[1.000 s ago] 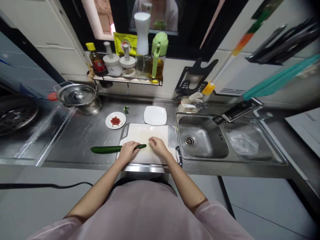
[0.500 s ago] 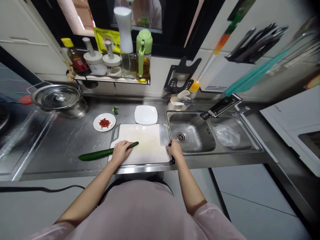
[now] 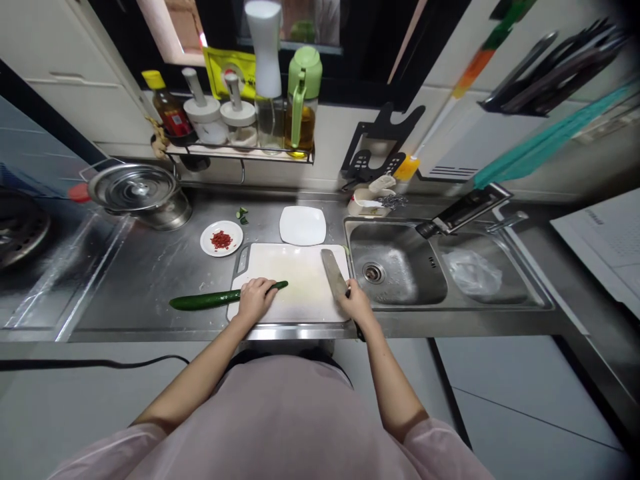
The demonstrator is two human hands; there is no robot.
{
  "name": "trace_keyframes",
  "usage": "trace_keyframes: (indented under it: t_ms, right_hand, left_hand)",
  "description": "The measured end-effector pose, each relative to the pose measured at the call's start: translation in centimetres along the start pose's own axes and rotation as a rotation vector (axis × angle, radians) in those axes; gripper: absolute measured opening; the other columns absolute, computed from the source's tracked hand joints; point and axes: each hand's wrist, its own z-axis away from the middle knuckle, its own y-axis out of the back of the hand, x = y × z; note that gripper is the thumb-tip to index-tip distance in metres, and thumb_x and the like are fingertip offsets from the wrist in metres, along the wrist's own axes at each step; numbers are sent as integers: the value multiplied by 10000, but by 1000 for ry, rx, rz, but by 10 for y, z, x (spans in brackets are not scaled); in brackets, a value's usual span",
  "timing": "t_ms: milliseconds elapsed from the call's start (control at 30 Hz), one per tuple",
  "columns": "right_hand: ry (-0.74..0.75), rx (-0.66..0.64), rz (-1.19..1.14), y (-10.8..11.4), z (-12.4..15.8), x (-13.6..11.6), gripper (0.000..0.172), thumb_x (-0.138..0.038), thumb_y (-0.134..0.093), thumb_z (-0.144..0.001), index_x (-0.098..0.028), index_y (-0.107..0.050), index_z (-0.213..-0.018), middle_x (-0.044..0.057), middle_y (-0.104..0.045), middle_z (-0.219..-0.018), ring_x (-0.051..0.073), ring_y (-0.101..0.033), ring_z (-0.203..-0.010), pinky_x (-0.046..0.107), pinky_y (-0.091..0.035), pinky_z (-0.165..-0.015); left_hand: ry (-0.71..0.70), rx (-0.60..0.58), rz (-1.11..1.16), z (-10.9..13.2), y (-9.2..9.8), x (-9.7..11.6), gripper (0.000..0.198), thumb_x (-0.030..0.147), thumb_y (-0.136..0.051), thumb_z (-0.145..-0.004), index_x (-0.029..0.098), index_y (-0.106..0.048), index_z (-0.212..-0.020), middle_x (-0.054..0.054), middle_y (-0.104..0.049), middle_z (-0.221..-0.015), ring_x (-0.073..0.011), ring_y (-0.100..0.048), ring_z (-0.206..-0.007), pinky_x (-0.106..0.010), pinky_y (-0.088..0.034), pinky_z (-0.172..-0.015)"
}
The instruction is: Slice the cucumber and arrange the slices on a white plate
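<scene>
A long green cucumber [image 3: 205, 300] lies across the left edge of the white cutting board [image 3: 295, 273], its tip on the board. My left hand [image 3: 256, 299] is closed over it near that tip. My right hand [image 3: 356, 303] grips the handle of a cleaver [image 3: 333, 273] at the board's right side, with the broad blade lifted and pointing away from me over the board.
Behind the board stand a small plate of chopped red chilli [image 3: 221, 238] and a white square plate [image 3: 303, 225]. A steel sink [image 3: 400, 273] adjoins on the right. A lidded pot [image 3: 137, 193] sits at back left under a shelf of bottles [image 3: 240, 150].
My right hand left the middle of the board, went to its right edge, took the cleaver by the handle and raised it over the board. My left hand stays on the cucumber.
</scene>
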Motion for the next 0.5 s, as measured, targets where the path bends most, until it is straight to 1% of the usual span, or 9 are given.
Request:
trace_keyframes:
  t_ms: [67, 133, 233, 300, 400, 500]
  right_hand:
    - [29, -37, 35, -5, 15, -21, 250, -284, -403, -891, -187, -512, -1094, 43, -655, -821, 178, -575, -734, 237, -313, -612]
    - [81, -104, 97, -11, 30, -46, 262, -297, -372, -934, -192, -501, -1136, 68, -681, -873, 193, -606, -792, 249, -322, -639]
    - [143, -191, 179, -22, 49, -80, 258, -259, -342, -955, -194, -491, -1155, 96, -698, -947, 209, -635, -851, 264, -341, -669]
    - [134, -242, 221, -28, 56, -97, 266, -217, -342, -950, -188, -474, -1179, 105, -702, -950, 216, -649, -859, 271, -357, -680]
    - [119, -281, 255, -35, 61, -110, 276, -183, -346, -945, -179, -454, -1199, 121, -701, -954, 228, -662, -883, 284, -384, -695]
    - [119, -279, 257, -41, 62, -113, 275, -167, -331, -946, -174, -450, -1194, 129, -697, -946, 235, -670, -891, 294, -407, -705]
  left_hand:
    - [29, 23, -10, 0, -2, 1, 290, 422, -491, -929, 270, -693, -1070, -70, -682, -1019, -236, -575, -960, -371, -384, -831]
    - [42, 34, -16, -1, -2, 2, 286, 419, -492, -928, 271, -693, -1067, -74, -677, -1025, -241, -568, -968, -373, -378, -831]
    - [36, 32, -20, -1, -2, 2, 282, 410, -495, -928, 275, -690, -1079, -76, -669, -1032, -241, -561, -979, -371, -374, -831]
    - [32, 31, -25, 0, -1, 2, 284, 408, -494, -928, 274, -689, -1087, -75, -666, -1035, -239, -559, -980, -372, -371, -830]
    - [35, 37, -32, 1, -1, 3, 290, 414, -492, -930, 271, -688, -1089, -74, -665, -1040, -238, -556, -976, -379, -362, -840]
    - [42, 46, -34, 1, -2, 5, 297, 415, -476, -939, 272, -686, -1093, -74, -666, -1053, -241, -552, -988, -387, -349, -854]
